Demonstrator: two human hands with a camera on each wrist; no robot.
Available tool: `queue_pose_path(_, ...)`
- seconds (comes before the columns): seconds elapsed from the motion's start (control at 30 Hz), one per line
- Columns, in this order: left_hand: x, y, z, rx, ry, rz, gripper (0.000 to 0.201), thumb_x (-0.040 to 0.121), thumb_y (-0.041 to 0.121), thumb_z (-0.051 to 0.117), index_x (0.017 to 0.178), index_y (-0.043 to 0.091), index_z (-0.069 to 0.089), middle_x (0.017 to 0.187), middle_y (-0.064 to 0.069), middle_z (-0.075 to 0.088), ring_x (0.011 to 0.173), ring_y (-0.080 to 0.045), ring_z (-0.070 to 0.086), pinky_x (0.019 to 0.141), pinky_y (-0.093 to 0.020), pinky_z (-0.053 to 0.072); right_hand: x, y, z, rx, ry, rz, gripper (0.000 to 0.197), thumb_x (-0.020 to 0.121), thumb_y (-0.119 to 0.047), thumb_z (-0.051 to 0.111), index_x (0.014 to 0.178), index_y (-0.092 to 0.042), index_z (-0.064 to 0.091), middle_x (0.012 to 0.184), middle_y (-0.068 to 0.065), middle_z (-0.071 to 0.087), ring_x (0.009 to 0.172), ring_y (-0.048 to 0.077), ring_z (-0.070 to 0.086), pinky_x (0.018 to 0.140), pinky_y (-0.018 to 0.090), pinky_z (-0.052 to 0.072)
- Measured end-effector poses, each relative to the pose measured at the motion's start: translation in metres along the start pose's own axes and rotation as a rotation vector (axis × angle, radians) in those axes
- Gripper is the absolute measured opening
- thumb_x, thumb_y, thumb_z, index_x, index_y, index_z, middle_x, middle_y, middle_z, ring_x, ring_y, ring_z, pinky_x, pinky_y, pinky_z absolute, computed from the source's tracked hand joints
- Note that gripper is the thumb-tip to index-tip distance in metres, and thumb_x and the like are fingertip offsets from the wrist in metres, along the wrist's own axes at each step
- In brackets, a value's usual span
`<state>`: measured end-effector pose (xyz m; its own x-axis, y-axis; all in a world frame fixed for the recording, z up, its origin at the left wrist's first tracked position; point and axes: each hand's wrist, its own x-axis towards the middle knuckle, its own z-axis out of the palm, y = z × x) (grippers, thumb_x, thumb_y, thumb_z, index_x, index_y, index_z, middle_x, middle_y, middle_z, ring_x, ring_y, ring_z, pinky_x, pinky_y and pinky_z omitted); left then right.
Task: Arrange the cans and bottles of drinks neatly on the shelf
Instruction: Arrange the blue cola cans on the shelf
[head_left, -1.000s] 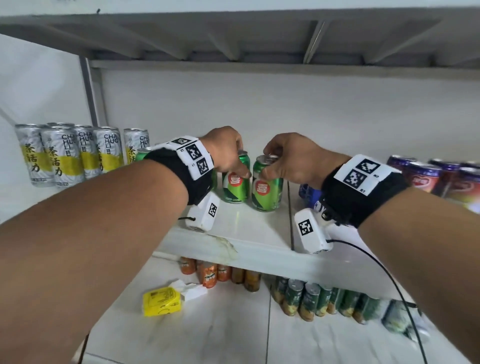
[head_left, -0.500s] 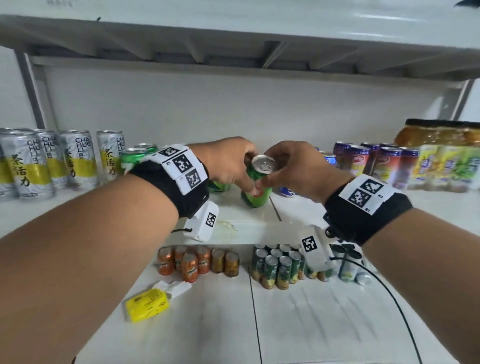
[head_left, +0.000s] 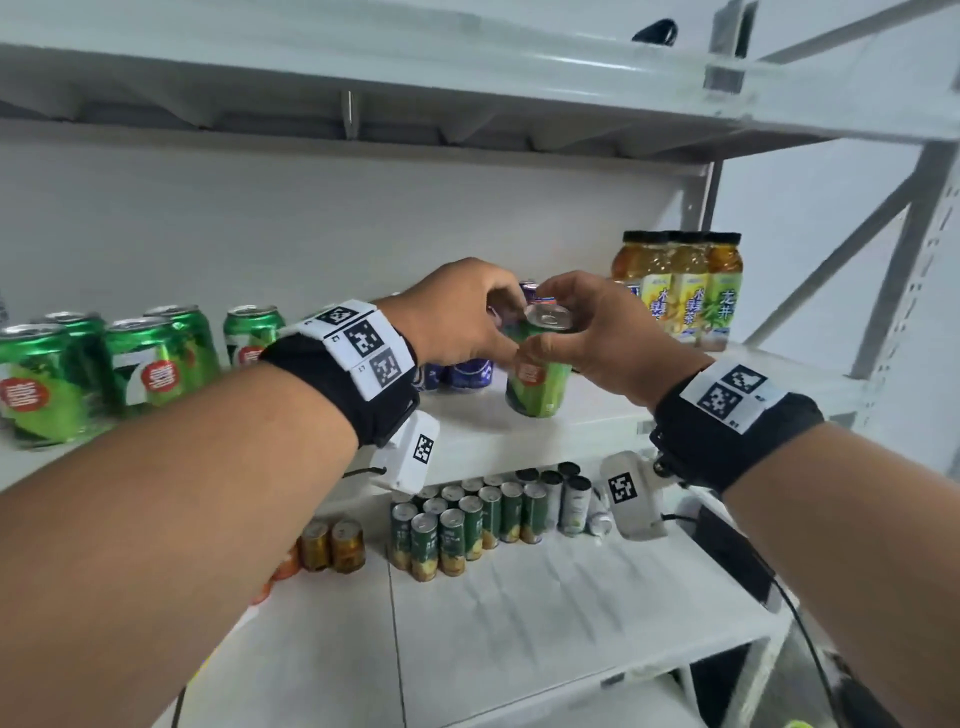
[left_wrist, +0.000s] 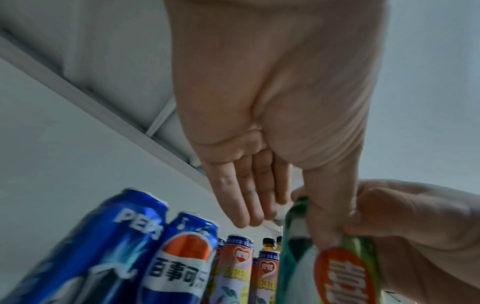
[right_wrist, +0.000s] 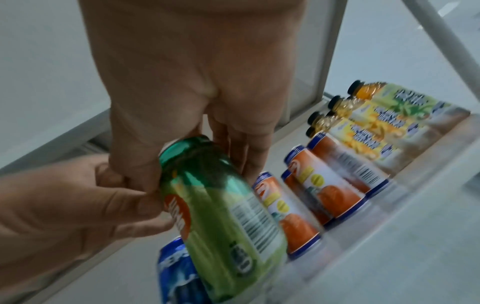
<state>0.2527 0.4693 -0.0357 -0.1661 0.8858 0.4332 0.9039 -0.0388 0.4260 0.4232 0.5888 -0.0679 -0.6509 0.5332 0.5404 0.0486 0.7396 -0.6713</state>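
Currently both hands are pinching one green aluminium drink can (head_left: 537, 378) near its top rim, over the white metal shelf (head_left: 587, 415). Right hand (head_left: 587, 332) is gripping it with thumb and fingers; left hand (head_left: 457, 312) is pressing its thumb on the can, other fingers extended. Blue cola cans (left_wrist: 135, 253) are standing just behind, green cans (head_left: 130, 364) well to the left.

Two blue Pepsi cans (left_wrist: 111, 242); four black-capped yellow tea bottles (right_wrist: 389, 111); two squat gold tins (head_left: 332, 543). Green aluminium cans (head_left: 150, 369) number at least six.
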Motion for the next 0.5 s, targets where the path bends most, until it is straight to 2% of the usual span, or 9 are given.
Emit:
queue_pose_path(0.07,0.021,0.01,0.014,0.046,0.007,-0.012,0.045,0.072,0.016,0.097,0.11,0.018,0.074,0.101,0.004,0.075,0.088,-0.015,0.072,0.084,-0.035,0.061,0.006,0.021,-0.017,-0.12,0.02,0.015,0.044,0.08,-0.022,0.09,0.12,-0.019,0.072,0.104,-0.004,0.075,0.088,0.004,0.072,0.076,0.023,0.059)
queue_pose_path(0.2,0.061,0.024,0.042,0.178,0.021,-0.01,0.031,0.079,0.019,0.088,0.107,0.018,0.077,0.101,0.003,0.075,0.094,-0.018,0.071,0.091,-0.039,0.06,0.024,0.065,-0.055,-0.191,0.083,0.088,0.031,0.082,-0.024,0.087,0.11,-0.022,0.075,0.099,-0.004,0.072,0.086,0.009,0.07,0.075,0.031,0.062)
queue_pose_path(0.27,0.076,0.028,0.051,0.209,0.026,-0.026,0.028,0.079,0.022,0.086,0.105,0.019,0.078,0.101,0.003,0.074,0.095,-0.019,0.071,0.091,-0.039,0.06,0.034,0.082,-0.069,-0.222,0.085,0.112,0.031,0.084,-0.027,0.086,0.112,-0.023,0.074,0.1,-0.003,0.072,0.086,0.013,0.071,0.074,0.035,0.064)
queue_pose_path(0.37,0.089,0.027,0.058,0.237,0.024,-0.059,0.023,0.081,0.025,0.085,0.103,0.02,0.078,0.099,0.007,0.073,0.095,-0.017,0.071,0.088,-0.037,0.06,0.046,0.097,-0.078,-0.266,0.052,0.116,0.031,0.086,-0.03,0.083,0.114,-0.023,0.073,0.104,0.0,0.073,0.089,0.016,0.071,0.08,0.041,0.065)
queue_pose_path(0.43,0.093,0.023,0.058,0.252,0.037,-0.085,0.019,0.083,0.027,0.084,0.1,0.02,0.078,0.095,0.01,0.073,0.094,-0.015,0.071,0.083,-0.032,0.058,0.052,0.099,-0.078,-0.309,0.019,0.111,0.03,0.088,-0.032,0.08,0.115,-0.021,0.072,0.106,0.003,0.072,0.09,0.02,0.071,0.08,0.042,0.065)
queue_pose_path(0.5,0.093,0.018,0.053,0.272,0.051,-0.119,0.018,0.083,0.027,0.084,0.098,0.02,0.078,0.095,0.009,0.074,0.093,-0.016,0.072,0.083,-0.031,0.057,0.06,0.095,-0.075,-0.39,-0.003,0.079,0.028,0.088,-0.034,0.078,0.111,-0.019,0.072,0.105,0.003,0.072,0.09,0.021,0.07,0.079,0.039,0.063)
